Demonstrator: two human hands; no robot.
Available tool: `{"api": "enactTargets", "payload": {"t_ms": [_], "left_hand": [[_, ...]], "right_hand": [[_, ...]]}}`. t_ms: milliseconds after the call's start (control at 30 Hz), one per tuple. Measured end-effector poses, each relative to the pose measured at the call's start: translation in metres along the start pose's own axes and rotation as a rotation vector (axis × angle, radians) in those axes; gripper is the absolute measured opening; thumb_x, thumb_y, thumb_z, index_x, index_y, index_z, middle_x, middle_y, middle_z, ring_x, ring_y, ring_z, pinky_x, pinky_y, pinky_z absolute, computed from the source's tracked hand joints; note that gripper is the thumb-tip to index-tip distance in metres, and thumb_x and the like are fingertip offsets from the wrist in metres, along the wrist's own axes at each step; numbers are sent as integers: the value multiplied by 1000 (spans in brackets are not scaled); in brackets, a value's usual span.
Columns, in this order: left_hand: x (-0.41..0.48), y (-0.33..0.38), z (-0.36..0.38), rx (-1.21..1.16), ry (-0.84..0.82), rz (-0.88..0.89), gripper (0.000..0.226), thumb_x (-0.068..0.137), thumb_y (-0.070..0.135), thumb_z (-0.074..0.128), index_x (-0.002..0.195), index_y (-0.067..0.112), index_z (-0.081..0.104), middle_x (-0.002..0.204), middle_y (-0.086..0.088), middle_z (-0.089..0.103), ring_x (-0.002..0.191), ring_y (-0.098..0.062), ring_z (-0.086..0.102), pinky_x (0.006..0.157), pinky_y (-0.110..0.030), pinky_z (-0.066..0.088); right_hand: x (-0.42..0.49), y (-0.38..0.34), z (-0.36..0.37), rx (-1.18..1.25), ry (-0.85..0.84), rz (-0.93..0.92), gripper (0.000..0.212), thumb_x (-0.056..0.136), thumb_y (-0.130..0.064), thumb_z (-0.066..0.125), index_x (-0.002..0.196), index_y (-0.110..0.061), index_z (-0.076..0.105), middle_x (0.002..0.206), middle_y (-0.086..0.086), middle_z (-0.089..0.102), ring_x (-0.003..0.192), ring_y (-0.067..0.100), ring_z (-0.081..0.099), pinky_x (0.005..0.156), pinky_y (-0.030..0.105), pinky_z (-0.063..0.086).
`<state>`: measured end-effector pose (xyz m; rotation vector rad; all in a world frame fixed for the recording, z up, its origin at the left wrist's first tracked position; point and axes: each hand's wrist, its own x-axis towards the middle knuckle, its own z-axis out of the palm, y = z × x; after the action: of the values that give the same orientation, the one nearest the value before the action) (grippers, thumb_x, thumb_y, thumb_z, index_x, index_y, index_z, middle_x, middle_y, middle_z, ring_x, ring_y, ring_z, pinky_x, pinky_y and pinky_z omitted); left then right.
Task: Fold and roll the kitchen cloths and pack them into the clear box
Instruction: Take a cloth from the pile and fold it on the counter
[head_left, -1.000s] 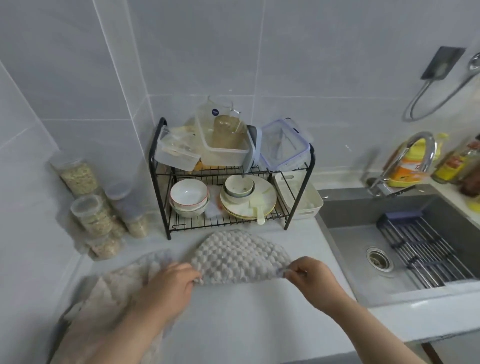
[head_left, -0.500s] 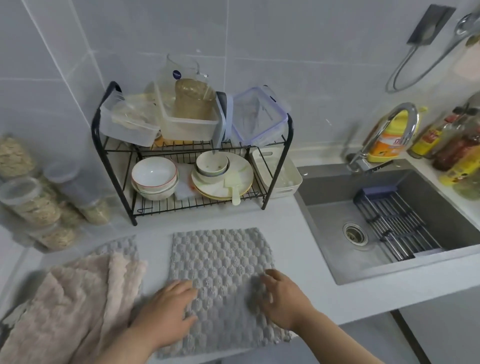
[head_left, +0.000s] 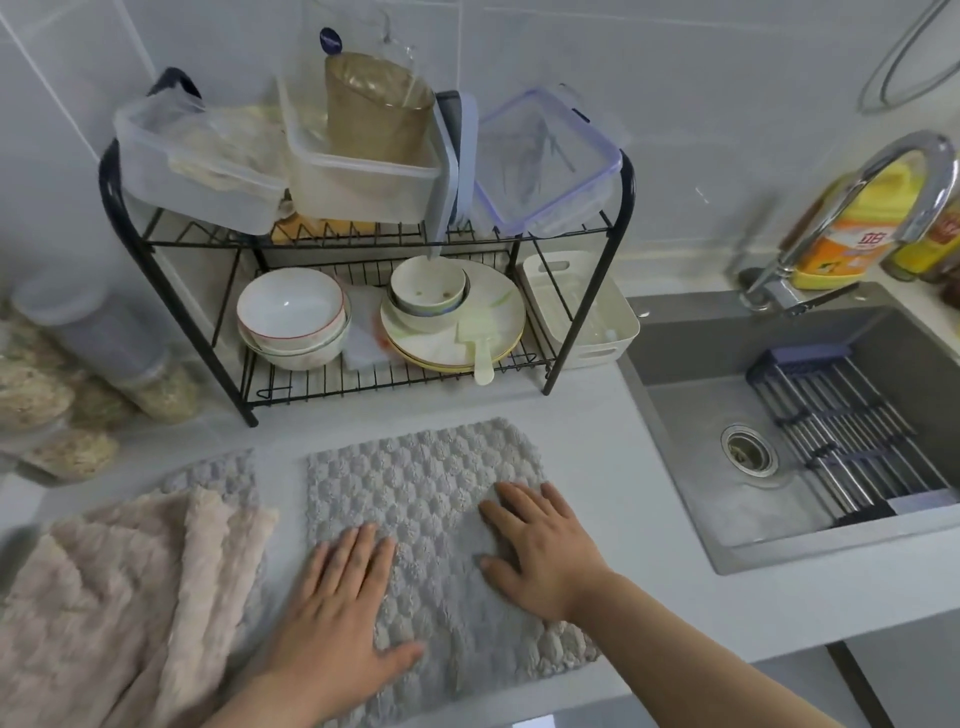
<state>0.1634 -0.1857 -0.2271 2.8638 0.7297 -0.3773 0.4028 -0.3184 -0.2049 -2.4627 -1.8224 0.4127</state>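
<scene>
I'm looking down at the white counter (head_left: 649, 467), with the grey sink (head_left: 727, 343) sitting at its right end. The black wire dish rack (head_left: 111, 197) is standing at the back against the tiles. The beige cloths (head_left: 104, 597) are lying heaped at the counter's left front, overlapping a second grey cloth (head_left: 218, 473) that's poking out behind them. The grey waffle cloth (head_left: 415, 483) is lying spread flat mid-counter in front of the rack, its near edge reaching the counter's front edge, with a narrow gap separating it from the beige heap. Three clear boxes are sitting on the rack's top shelf: the left box (head_left: 197, 171), the middle box (head_left: 363, 182) with a brownish container standing in it, and the right box (head_left: 545, 171) tilting, with a purple-edged lid. I can't tell which one is for packing. Both hands are pressing palm-down on the grey waffle cloth, left hand (head_left: 337, 613) on its near-left part, right hand (head_left: 540, 551) on its right side. Fingers are lying straight and spread, grasping nothing. The faucet (head_left: 904, 171) is arching over the sink, and the bowls (head_left: 291, 317) and plates (head_left: 452, 322) are sitting on the lower shelf
</scene>
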Motion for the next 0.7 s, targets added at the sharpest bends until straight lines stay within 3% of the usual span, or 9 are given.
{"api": "enactTargets", "payload": {"t_ms": [167, 333, 433, 500, 600, 700], "left_hand": [[7, -12, 1, 42, 54, 54, 109, 72, 88, 32, 142, 6, 42, 151, -16, 37, 141, -26, 27, 106, -47, 25], [10, -19, 1, 23, 62, 95, 114, 61, 86, 47, 143, 8, 43, 152, -15, 36, 141, -25, 28, 106, -47, 25], [12, -20, 2, 13, 67, 111, 115, 62, 88, 44, 144, 7, 40, 151, -16, 36, 140, -26, 29, 105, -49, 26], [13, -19, 2, 7, 73, 117, 116, 61, 89, 44, 142, 7, 41, 150, -16, 38, 140, -26, 30, 105, -49, 26], [13, -19, 4, -11, 80, 114, 114, 60, 88, 46, 140, 7, 46, 149, -15, 40, 139, -25, 31, 105, -48, 26], [14, -21, 7, -24, 91, 126, 111, 66, 89, 37, 138, 6, 49, 149, -15, 41, 138, -25, 32, 105, -49, 27]], "right_hand": [[18, 6, 13, -38, 65, -30, 72, 95, -63, 26, 155, -24, 20, 161, 9, 14, 150, 28, 7, 116, 43, -3], [18, 16, 21, -29, 93, 22, 73, 94, -68, 23, 153, -26, 26, 161, 3, 17, 150, 24, 10, 118, 39, 2], [33, 15, 6, 85, 210, 136, 57, 92, -56, 38, 139, -24, 48, 145, 1, 46, 135, 27, 43, 113, 36, 27], [54, 22, -8, 153, 271, 309, 48, 95, -44, 39, 136, -20, 48, 132, 6, 53, 120, 30, 50, 103, 38, 36], [86, 39, -28, 153, 80, 402, 50, 97, -36, 39, 144, -16, 36, 133, 13, 47, 119, 35, 44, 101, 42, 38], [104, 52, -36, 100, -54, 319, 39, 86, -30, 50, 123, -18, 55, 124, 9, 49, 117, 33, 44, 99, 37, 40]]}}
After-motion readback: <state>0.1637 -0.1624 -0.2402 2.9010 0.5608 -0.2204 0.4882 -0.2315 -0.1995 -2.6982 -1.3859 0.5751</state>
